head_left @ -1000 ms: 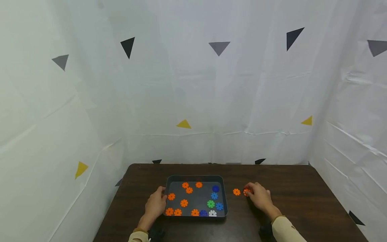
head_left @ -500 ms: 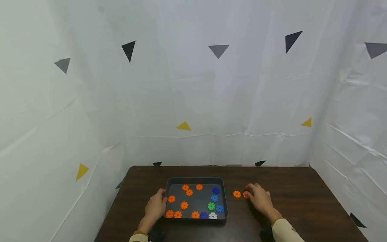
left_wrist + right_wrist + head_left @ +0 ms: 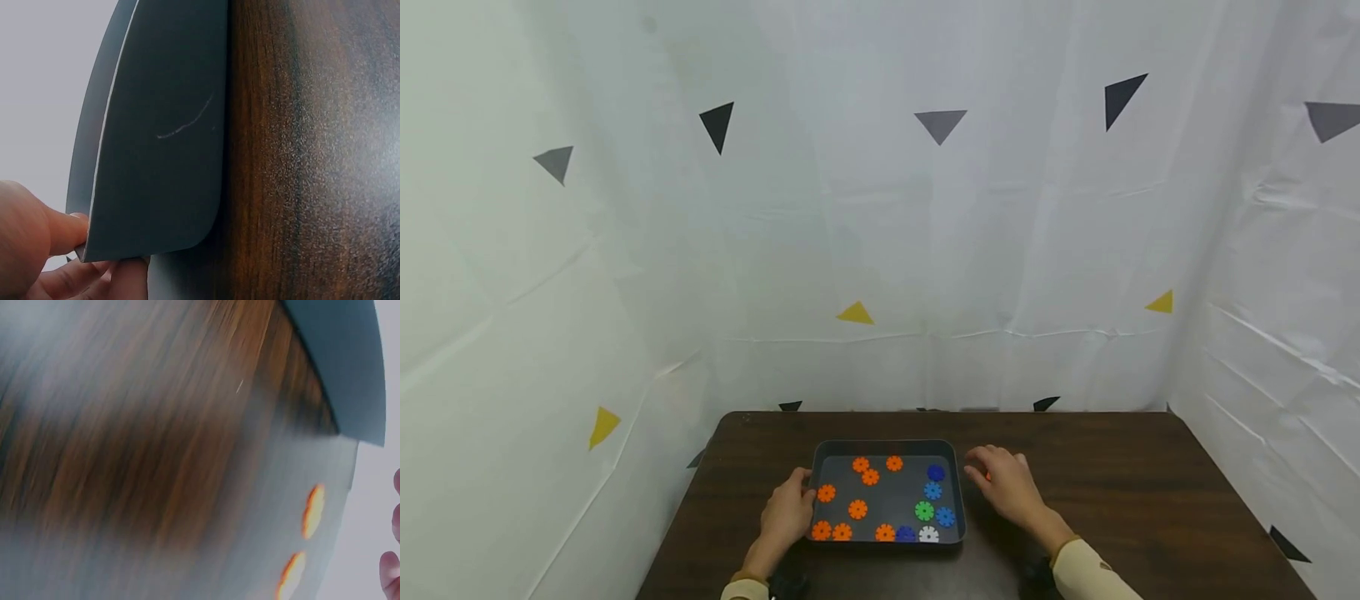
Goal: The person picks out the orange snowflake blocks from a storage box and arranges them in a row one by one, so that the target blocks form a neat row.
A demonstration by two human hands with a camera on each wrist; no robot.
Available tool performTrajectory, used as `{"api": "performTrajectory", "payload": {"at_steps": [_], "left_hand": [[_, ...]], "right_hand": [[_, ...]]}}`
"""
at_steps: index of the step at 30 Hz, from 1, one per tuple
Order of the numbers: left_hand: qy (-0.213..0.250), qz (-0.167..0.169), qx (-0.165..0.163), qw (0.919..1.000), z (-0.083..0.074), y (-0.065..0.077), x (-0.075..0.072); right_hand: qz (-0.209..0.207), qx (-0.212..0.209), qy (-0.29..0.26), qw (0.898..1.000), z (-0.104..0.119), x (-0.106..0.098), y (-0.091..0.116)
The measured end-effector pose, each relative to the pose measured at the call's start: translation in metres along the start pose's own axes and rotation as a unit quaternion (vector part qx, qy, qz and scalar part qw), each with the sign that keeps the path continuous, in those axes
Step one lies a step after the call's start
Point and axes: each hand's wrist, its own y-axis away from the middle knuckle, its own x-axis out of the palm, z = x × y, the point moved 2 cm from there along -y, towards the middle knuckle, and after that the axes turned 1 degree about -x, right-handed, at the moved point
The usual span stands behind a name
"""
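Left hand (image 3: 786, 508) on the tray (image 3: 891, 493), right hand (image 3: 1006, 485) above two loose orange discs (image 3: 314, 511)

The dark grey tray is shallow and rectangular with rounded corners, sitting near the middle of the table (image 3: 1112, 467); its outer wall bears a pale curved scratch (image 3: 187, 123). The left hand pinches its rim at the left side, thumb above and fingers curled beneath. Inside, eight orange discs (image 3: 857, 509), flat with notched edges, are scattered from the left wall to past the middle. Further right come a violet-blue disc (image 3: 906, 534) and a white disc (image 3: 928, 535) along the front wall, then a green disc (image 3: 924, 511), two lighter blue discs (image 3: 932, 490) and a dark blue disc (image 3: 936, 473).

To the tray's right, the two loose orange discs lie on the wood, near each other. The right hand hides nearly all of them from the head view; its fingers are bent, with a clear gap between thumb and forefinger, and the blurred right wrist view shows the fingertips apart from both discs, holding nothing visible. Beige sleeves (image 3: 1093, 571) cover both forearms.

The table is dark brown, wood-grained and glossy in patches. Creased white sheeting (image 3: 880, 233) surrounds it, printed with grey, black and yellow triangles (image 3: 856, 313).
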Motion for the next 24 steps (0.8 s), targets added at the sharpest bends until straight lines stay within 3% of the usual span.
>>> {"api": "performTrajectory", "payload": {"at_steps": [7,15,24], "left_hand": [[-0.006,0.002,-0.001,1.0000,-0.001,0.000,0.000],[-0.012,0.002,-0.002,0.9999,-0.002,0.000,-0.001],[-0.017,0.003,-0.004,0.9998,-0.001,-0.001,-0.001]], "right_hand": [[-0.025,-0.065,-0.009,0.998,0.026,0.003,-0.005],[0.014,-0.072,-0.021,0.997,0.040,0.013,-0.007],[0.035,-0.117,-0.020,0.992,0.058,0.023,-0.003]]}}
